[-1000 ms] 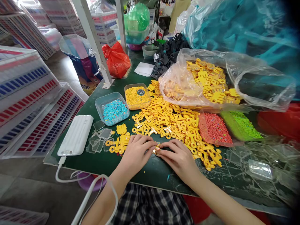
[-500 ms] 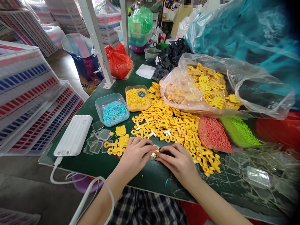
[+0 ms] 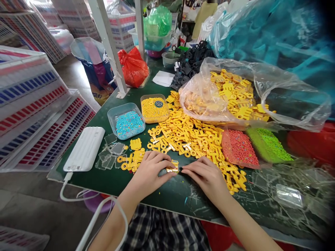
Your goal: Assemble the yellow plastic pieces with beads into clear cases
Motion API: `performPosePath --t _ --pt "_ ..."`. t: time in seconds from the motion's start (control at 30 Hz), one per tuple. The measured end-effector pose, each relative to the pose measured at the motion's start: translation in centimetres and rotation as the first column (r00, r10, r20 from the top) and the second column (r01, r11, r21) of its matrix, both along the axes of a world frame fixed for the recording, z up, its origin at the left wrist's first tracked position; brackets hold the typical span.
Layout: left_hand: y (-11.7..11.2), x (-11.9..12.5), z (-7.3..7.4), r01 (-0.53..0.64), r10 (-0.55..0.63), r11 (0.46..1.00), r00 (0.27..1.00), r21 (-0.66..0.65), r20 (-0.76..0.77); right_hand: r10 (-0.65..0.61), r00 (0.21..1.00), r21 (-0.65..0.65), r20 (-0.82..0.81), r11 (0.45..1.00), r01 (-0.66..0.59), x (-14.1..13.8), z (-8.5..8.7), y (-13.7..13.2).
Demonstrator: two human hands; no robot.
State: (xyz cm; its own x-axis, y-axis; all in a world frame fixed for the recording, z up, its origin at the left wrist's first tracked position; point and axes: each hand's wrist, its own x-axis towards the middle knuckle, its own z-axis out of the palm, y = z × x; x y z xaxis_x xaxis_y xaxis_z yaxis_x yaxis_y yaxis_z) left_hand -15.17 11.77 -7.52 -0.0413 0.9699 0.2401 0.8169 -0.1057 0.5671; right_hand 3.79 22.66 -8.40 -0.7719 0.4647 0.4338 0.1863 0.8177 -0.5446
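Observation:
A small yellow plastic piece (image 3: 175, 166) with a patterned, shiny face is gripped at its left side by my left hand (image 3: 151, 172), between thumb and fingers. Just to its right is my right hand (image 3: 206, 179), thumb and fingertips pinched together a short gap from the piece. Whatever those fingertips hold, if anything, is too small to make out. Behind both hands spreads a heap of loose yellow plastic parts (image 3: 188, 136). A smaller group of yellow parts (image 3: 134, 158) lies beside my left hand, next to clear flat plastic pieces (image 3: 111, 153).
Tubs of blue beads (image 3: 129, 123) and yellow beads (image 3: 155, 108) stand at the back left. A white power bank (image 3: 84, 149) with a cable lies left. Bags of red beads (image 3: 240, 148) and green beads (image 3: 270, 144) sit right, below an open bag of yellow parts (image 3: 232, 94).
My right hand has drawn back to the right, away from the yellow piece. My left hand still holds the piece, and more of it shows now.

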Motion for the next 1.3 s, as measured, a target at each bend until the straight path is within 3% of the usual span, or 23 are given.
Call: performPosePath --t 0.13,0.27,0.37,0.53,0.67,0.77,0.83,0.9,0.97,1.07,1.1,1.13,1.23,1.3 --pt "0.0 -0.1 -0.1 0.023 -0.024 1.000 0.999 -0.008 -0.044 0.113 0.991 -0.011 0.076 0.994 -0.113 0.9 0.3 0.0" --pt "0.1 0.1 -0.3 0.038 -0.038 0.999 0.997 0.001 -0.060 0.067 0.991 0.062 0.117 0.995 -0.074 1.5 0.3 -0.3" --pt "0.1 0.3 -0.1 0.035 -0.034 0.999 0.999 0.025 -0.039 0.072 0.989 0.046 0.130 0.996 -0.079 1.6 0.1 -0.3" --pt "0.2 0.2 0.2 -0.075 0.076 0.993 0.997 0.095 -0.007 0.076 0.990 0.026 0.117 0.997 -0.079 1.1 -0.1 -0.4" --pt "0.5 0.1 0.4 -0.141 0.138 0.978 0.990 0.153 0.031 0.054 0.993 0.160 0.100 0.985 -0.069 0.8 0.2 -1.3" --pt "1.2 0.6 1.1 -0.150 0.141 0.972 0.988 0.182 0.062 -0.005 0.997 0.230 0.072 0.973 -0.011 2.3 0.8 -1.4" --pt "2.1 1.5 2.0 -0.095 0.084 0.980 0.994 0.173 0.070 -0.114 0.993 0.223 0.015 0.969 0.108 4.9 1.3 -0.6" --pt "3.8 3.1 3.3 0.020 -0.028 0.990 0.998 0.142 0.059 -0.275 0.959 0.206 -0.060 0.937 0.282 8.4 2.0 1.1" --pt "6.2 5.6 4.7 0.172 -0.176 0.980 0.984 0.103 0.029 -0.449 0.884 0.163 -0.130 0.870 0.465 12.0 2.8 3.6" --pt "11.5 10.9 6.7 0.330 -0.332 0.938 0.943 0.105 0.007 -0.719 0.679 0.081 -0.145 0.676 0.733 15.7 4.0 8.6" --pt "13.6 12.8 7.2 0.345 -0.350 0.931 0.937 0.121 0.015 -0.794 0.600 0.047 -0.096 0.598 0.800 16.2 4.3 10.4" --pt "15.6 14.7 7.6 0.336 -0.340 0.934 0.940 0.123 0.013 -0.824 0.562 0.037 -0.075 0.561 0.827 16.4 4.5 12.1" --pt "20.5 19.0 8.2 0.228 -0.228 0.971 0.974 0.071 -0.016 -0.851 0.525 0.038 -0.010 0.524 0.851 16.0 4.9 16.2" --pt "22.0 20.0 8.0 0.189 -0.186 0.980 0.981 0.066 -0.050 -0.849 0.526 0.059 0.043 0.528 0.847 15.8 5.0 17.6"
